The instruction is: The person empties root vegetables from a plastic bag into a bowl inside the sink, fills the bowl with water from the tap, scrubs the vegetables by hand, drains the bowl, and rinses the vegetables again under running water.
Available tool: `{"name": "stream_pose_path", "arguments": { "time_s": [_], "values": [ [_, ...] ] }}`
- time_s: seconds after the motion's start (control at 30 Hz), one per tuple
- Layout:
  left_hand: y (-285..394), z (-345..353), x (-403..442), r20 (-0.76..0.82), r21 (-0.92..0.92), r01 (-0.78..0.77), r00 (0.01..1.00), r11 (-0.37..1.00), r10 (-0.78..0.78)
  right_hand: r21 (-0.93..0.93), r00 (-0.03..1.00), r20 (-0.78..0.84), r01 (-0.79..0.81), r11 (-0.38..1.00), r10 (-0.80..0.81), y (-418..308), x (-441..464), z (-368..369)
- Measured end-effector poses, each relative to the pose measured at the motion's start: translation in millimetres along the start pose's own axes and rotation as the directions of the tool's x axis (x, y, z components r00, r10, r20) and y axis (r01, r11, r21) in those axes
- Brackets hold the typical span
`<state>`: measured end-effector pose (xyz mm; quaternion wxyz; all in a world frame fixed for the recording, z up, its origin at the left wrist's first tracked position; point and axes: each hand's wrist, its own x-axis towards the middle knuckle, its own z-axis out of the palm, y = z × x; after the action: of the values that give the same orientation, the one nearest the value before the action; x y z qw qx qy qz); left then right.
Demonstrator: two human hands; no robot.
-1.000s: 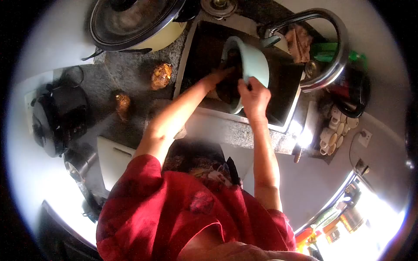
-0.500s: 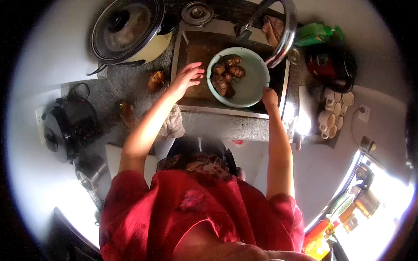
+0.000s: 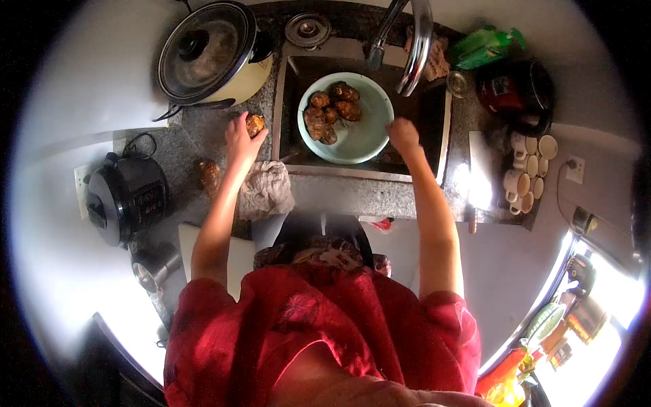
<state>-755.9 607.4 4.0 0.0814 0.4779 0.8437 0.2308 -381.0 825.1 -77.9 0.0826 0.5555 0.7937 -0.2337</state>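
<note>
On the counter left of the sink, my left hand [image 3: 240, 141] has its thumb and fingers around a brown taro root [image 3: 255, 125]. My right hand [image 3: 405, 138] is closed at the right rim of a pale green bowl [image 3: 366, 142], which sits in the sink [image 3: 288, 146]. Several rough brown taro roots [image 3: 346, 110] lie together in the bowl's left half. Another brown root [image 3: 209, 175] rests on the counter, below and left of my left hand. A crumpled grey cloth [image 3: 266, 190] lies at the counter edge near my left forearm.
The faucet [image 3: 415, 51] arches over the sink's right back. A lidded pot [image 3: 207, 51] stands at the back left, and a black cooker [image 3: 129, 197] farther left. To the right are a green bottle [image 3: 485, 49], a dark red kettle [image 3: 512, 95], white mugs [image 3: 519, 183] and a knife [image 3: 472, 217].
My left hand has moved left from above the sink to the taro root on the counter and closed around it. The bowl has shifted left in the sink with my right hand at its rim.
</note>
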Motion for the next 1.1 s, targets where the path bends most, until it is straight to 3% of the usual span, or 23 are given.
{"name": "stream_pose_path", "arguments": {
  "time_s": [0.03, 0.07, 0.1, 0.2, 0.27, 0.33, 0.37, 0.4, 0.43, 0.57, 0.63, 0.7, 0.77, 0.8, 0.83, 0.9, 0.97, 1.0, 1.1],
  "values": [
    [-1, 2, 1, 0.100, -0.127, 0.094, 0.992, 0.987, -0.081, 0.038, 0.994, -0.106, 0.045, 0.998, -0.041, -12, 13, -19],
    [-1, 3, 2, 0.100, -0.126, 0.100, 0.991, 0.987, -0.087, 0.133, 0.961, -0.257, 0.135, 0.982, -0.097, -33, 15, -51],
    [-1, 3, 2, 0.114, -0.138, 0.129, 0.987, 0.982, -0.114, 0.284, 0.951, -0.307, 0.070, 0.956, 0.022, -60, 12, -85],
    [4, 8, 1, 0.097, -0.204, 0.144, 0.987, 0.968, -0.126, 0.456, 0.798, -0.593, 0.448, 0.769, -0.113, -93, 27, -130],
    [32, 14, -2, 0.146, -0.419, 0.175, 0.981, 0.891, -0.124, 0.688, 0.920, -0.383, 0.347, 0.637, -0.088, -74, 87, -108],
    [66, 31, -5, 0.246, -0.567, 0.208, 0.966, 0.797, -0.077, 0.628, 0.890, -0.447, 0.386, 0.676, -0.093, -95, 88, -108],
    [80, 43, -5, 0.279, -0.598, 0.192, 0.960, 0.778, -0.022, 0.261, 0.829, -0.508, 0.406, 0.876, -0.233, -114, 73, -125],
    [93, 56, -8, 0.251, -0.568, 0.121, 0.968, 0.814, 0.031, 0.179, 0.892, -0.402, 0.296, 0.938, -0.205, -139, 45, -156],
    [103, 65, -12, 0.225, -0.527, 0.058, 0.972, 0.848, 0.073, 0.168, 0.849, -0.465, 0.361, 0.917, -0.249, -126, 58, -142],
    [118, 28, -27, 0.071, -0.450, -0.121, 0.983, 0.884, 0.171, -0.044, 0.850, -0.356, 0.400, 0.916, -0.388, -132, 44, -141],
    [94, 2, -42, -0.019, -0.367, -0.098, 0.995, 0.925, 0.097, 0.006, 0.867, -0.352, 0.379, 0.925, -0.353, -121, 48, -129],
    [57, -21, -58, -0.022, -0.199, 0.020, 0.999, 0.980, -0.025, 0.039, 0.861, -0.347, 0.408, 0.912, -0.371, -115, 52, -124],
    [16, -48, -70, -0.055, 0.100, 0.078, 0.996, 0.992, -0.073, -0.071, 0.799, -0.421, 0.443, 0.894, -0.430, -111, 56, -120],
    [-6, -54, -77, -0.092, 0.160, 0.121, 0.990, 0.980, -0.107, -0.102, 0.725, -0.505, 0.489, 0.866, -0.469, -106, 64, -111],
    [-29, -54, -84, -0.135, 0.219, 0.166, 0.981, 0.961, -0.139, -0.037, 0.739, -0.473, 0.527, 0.849, -0.479, -116, 48, -125],
    [-68, -50, -89, -0.112, 0.223, 0.275, 0.960, 0.935, -0.255, 0.030, 0.792, -0.447, 0.478, 0.878, -0.416, -106, 56, -114],
    [-82, -46, -90, 0.050, 0.189, 0.427, 0.895, 0.884, -0.443, 0.026, 0.759, -0.492, 0.502, 0.864, -0.426, -100, 60, -109],
    [-89, -44, -90, 0.002, 0.227, 0.357, 0.930, 0.906, -0.367, -0.028, 0.603, -0.616, 0.626, 0.779, -0.507, -95, 69, -100],
    [-108, -41, -83, 0.026, 0.225, 0.346, 0.932, 0.911, -0.360, 0.192, 0.648, -0.584, 0.696, 0.692, -0.490, -82, 79, -93]
  ]
}}
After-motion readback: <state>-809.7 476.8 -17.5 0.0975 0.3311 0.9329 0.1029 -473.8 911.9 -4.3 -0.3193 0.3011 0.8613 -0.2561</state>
